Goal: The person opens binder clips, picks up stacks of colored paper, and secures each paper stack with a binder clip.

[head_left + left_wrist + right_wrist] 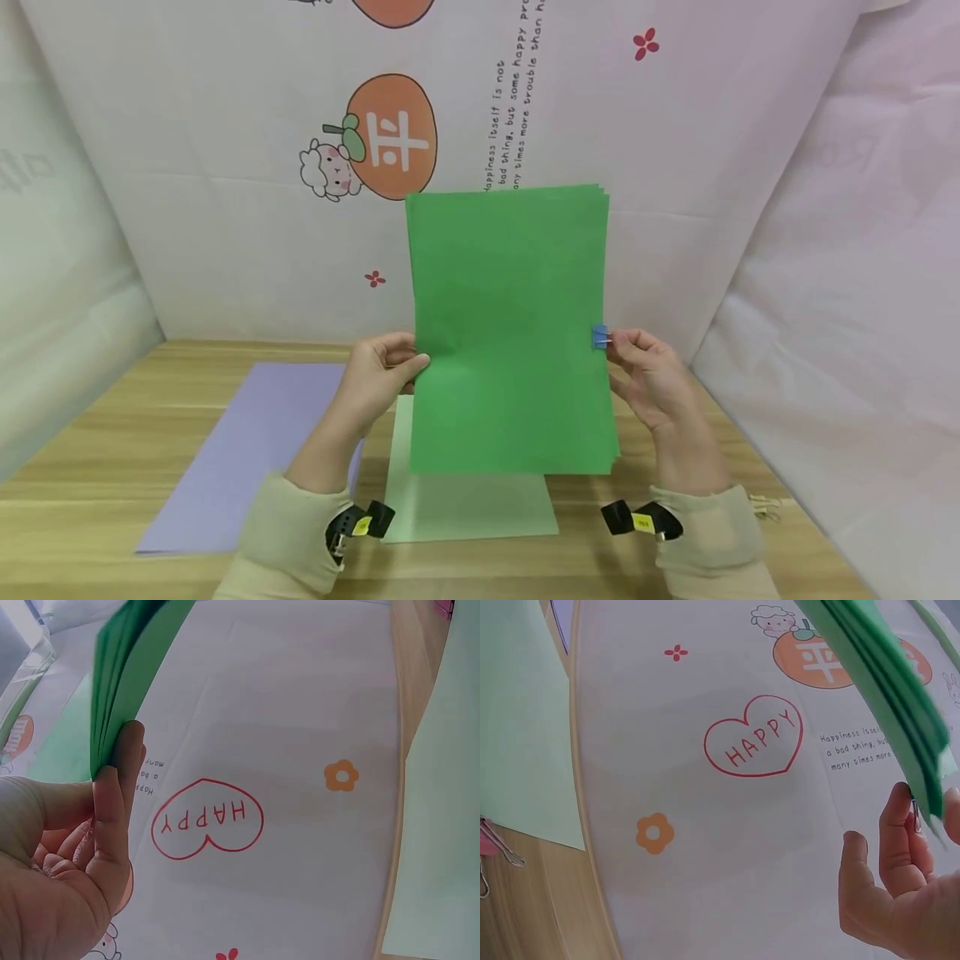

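A stack of green paper [510,275] is held up off the table, its broad face toward the head camera and its edges slightly uneven. My left hand [375,371] pinches the left edge, with the thumb on the front; the left wrist view shows several layers between thumb and fingers [120,817]. On the right edge, about halfway down, sits a blue binder clip [600,337]. My right hand [652,375] pinches the clip's wire handles. In the right wrist view, a wire handle [916,817] shows by the index fingertip, and the clip's body is hidden.
Purple paper [240,467] lies on the wooden table [90,433] at left. Pale green paper [472,510] lies under the raised stack. A gold-coloured clip [765,507] is at the right, and a pink clip [487,841] appears in the right wrist view. Printed white cloth [675,275] stands behind.
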A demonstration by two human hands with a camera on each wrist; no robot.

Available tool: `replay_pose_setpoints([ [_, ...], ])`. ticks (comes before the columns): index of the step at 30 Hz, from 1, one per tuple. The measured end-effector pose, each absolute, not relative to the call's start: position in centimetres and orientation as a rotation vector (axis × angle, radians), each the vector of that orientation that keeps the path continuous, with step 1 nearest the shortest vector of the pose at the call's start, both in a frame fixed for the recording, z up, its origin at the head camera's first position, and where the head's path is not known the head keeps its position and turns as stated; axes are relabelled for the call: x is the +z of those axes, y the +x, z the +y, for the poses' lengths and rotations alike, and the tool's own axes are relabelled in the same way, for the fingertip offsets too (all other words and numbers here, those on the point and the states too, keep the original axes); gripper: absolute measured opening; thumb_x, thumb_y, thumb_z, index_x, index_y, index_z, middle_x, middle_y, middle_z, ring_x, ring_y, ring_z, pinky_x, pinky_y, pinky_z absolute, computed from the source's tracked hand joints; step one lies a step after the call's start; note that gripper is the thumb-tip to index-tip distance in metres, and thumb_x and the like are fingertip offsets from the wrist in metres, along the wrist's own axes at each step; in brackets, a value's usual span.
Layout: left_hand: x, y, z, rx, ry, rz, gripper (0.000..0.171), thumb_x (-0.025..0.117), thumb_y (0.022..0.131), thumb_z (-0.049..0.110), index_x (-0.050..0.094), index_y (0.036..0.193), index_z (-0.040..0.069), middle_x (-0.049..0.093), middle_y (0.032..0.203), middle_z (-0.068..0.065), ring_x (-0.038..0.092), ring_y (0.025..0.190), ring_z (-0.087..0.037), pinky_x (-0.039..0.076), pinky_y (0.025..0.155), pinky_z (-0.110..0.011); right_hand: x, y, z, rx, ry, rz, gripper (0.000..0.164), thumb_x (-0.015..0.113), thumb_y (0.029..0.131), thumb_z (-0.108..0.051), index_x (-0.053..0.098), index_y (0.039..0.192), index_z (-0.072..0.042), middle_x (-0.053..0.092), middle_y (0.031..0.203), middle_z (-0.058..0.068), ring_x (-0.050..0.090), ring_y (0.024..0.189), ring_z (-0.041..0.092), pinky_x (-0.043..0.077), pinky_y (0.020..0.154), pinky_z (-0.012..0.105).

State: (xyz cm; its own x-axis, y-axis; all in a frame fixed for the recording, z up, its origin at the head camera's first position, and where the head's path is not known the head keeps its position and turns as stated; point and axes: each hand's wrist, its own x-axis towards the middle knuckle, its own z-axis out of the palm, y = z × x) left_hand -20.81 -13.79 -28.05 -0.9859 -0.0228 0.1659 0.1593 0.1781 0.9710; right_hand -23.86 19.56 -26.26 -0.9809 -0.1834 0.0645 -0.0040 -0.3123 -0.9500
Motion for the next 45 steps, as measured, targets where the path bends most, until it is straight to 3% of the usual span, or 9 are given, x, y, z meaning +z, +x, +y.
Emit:
replay_pose_setpoints([
  [13,-28.0,-21.1,-13.6,-1.933,-0.184,-2.293,0.032,0.063,0.096,0.002,0.061,0.126,-0.008,0.074,0.105,-0.014,0.060,0.075,-0.003,0.056,0.067,-0.020,-26.2,-24.1,19.8,-2.399,-0.360,1.869,0.022,0.055,0.102,-0.025,0.070,0.088,-0.020,0.067,0.090,-0.010,0.055,0.097,0.009,0.048,0.083,0.025],
  [22,-28.0,-21.4,-12.8,-1.973,-0.217,-2.265,0.035,0.064,0.095,0.000,0.059,0.128,-0.010,0.074,0.102,-0.013,0.061,0.074,-0.002,0.056,0.065,-0.019,-26.3,-23.9,21.3,-2.406,-0.458,1.805,0.025,0.052,0.104,-0.018,0.073,0.091,-0.019,0.071,0.093,-0.008,0.060,0.094,0.008,0.048,0.085,0.025],
  [29,-28.2,-21.4,-11.9,-2.003,-0.227,-2.260,0.027,0.064,0.094,0.000,0.063,0.120,-0.009,0.074,0.093,-0.003,0.062,0.074,-0.002,0.056,0.066,-0.020,-26.2,-23.7,22.5,-2.424,-0.502,1.788,0.024,0.052,0.104,-0.017,0.075,0.095,-0.018,0.072,0.095,-0.007,0.061,0.095,0.008,0.050,0.084,0.024],
  [45,-28.8,-21.8,-8.4,-2.075,-0.209,-2.195,0.020,0.067,0.092,-0.001,0.068,0.111,-0.003,0.074,0.093,-0.007,0.063,0.073,-0.007,0.059,0.069,-0.028,-25.6,-23.8,25.0,-2.502,-0.526,1.820,0.023,0.052,0.103,-0.011,0.075,0.102,-0.014,0.073,0.097,-0.004,0.063,0.093,0.010,0.050,0.080,0.024],
])
